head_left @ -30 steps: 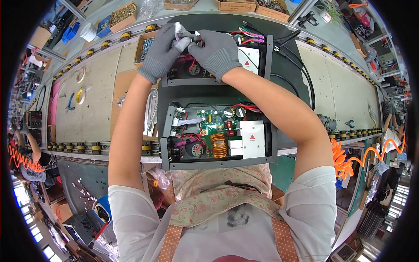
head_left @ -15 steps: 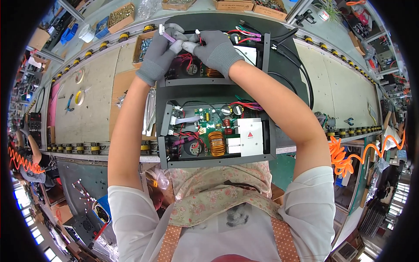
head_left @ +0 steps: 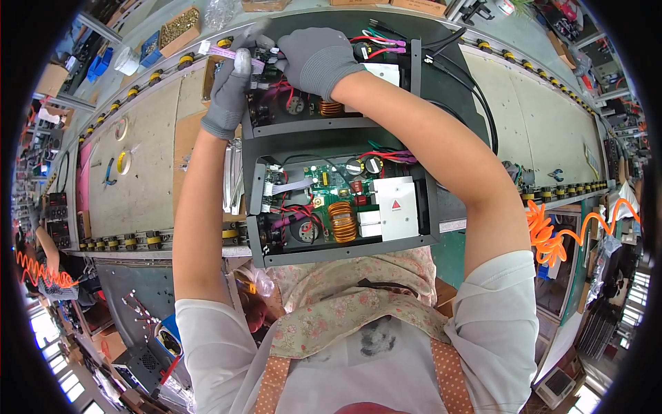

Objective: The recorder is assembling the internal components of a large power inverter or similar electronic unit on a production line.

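Observation:
Two dark grey metal cases lie one behind the other, both with electronics inside. Over the left end of the far case (head_left: 324,127), my left hand (head_left: 231,90) is closed on a purple-and-white ribbon cable (head_left: 241,58), whose white plug (head_left: 205,47) sticks out to the left. Motion smears its upper fingers. My right hand (head_left: 318,61) bends its closed fingers down at that same end, beside the left hand; what they grip is hidden. Red wires and a copper coil (head_left: 331,108) show below. The near case (head_left: 345,257) holds a green circuit board (head_left: 329,190), a copper coil (head_left: 342,222) and a white cover plate (head_left: 398,210).
Black cables (head_left: 476,96) curve right of the far case. Tape rolls (head_left: 124,162) and blue-handled pliers (head_left: 109,172) lie on the left board. A box of small metal parts (head_left: 179,31) stands at the back left. An orange coiled hose (head_left: 545,234) hangs at right.
My left hand has moved left and down, carrying the ribbon cable and its plug leftward. My right hand has shifted left, its fingers now lower at the case's end. The view has tilted slightly.

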A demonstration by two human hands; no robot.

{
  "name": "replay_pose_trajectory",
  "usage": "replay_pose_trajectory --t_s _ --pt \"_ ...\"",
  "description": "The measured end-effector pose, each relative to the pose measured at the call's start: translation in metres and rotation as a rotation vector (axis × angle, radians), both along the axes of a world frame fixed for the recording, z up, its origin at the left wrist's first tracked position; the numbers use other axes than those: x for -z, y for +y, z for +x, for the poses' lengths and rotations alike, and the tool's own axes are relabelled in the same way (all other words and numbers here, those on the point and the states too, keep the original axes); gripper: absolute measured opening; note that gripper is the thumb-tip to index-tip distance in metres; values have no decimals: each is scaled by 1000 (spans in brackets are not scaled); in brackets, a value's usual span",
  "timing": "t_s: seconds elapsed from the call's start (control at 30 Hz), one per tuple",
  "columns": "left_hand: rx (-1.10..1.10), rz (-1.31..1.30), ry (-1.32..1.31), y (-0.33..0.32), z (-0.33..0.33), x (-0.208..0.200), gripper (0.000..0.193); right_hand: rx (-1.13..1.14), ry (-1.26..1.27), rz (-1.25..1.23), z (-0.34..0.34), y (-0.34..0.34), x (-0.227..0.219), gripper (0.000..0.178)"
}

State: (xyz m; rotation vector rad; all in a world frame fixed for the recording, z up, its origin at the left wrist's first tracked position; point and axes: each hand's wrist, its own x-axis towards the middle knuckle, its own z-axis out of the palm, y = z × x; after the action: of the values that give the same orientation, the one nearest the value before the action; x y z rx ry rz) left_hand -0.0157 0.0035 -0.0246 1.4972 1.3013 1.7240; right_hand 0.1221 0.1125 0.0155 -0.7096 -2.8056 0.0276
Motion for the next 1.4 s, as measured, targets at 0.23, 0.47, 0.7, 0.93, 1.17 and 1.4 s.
replay_pose_trajectory --t_s 0.23,0.47,0.7,0.93,1.17,1.4 --pt "25 -1 -53 3 13 -12 62 85 107 -36 -1 4 4 28" --pt "-37 -85 -126 3 -18 23 57 65 210 -3 -5 3 10 26" --pt "-80 -44 -94 6 -5 12 57 47 223 43 -8 2 15 21" --pt "-41 98 136 8 4 -2 59 -1 305 62 -10 -1 17 16" --pt "-23 22 67 -4 11 -2 65 28 418 -28 -9 -6 19 16" --pt "-81 143 265 -1 15 -8 72 13 392 13 -7 -9 16 15"
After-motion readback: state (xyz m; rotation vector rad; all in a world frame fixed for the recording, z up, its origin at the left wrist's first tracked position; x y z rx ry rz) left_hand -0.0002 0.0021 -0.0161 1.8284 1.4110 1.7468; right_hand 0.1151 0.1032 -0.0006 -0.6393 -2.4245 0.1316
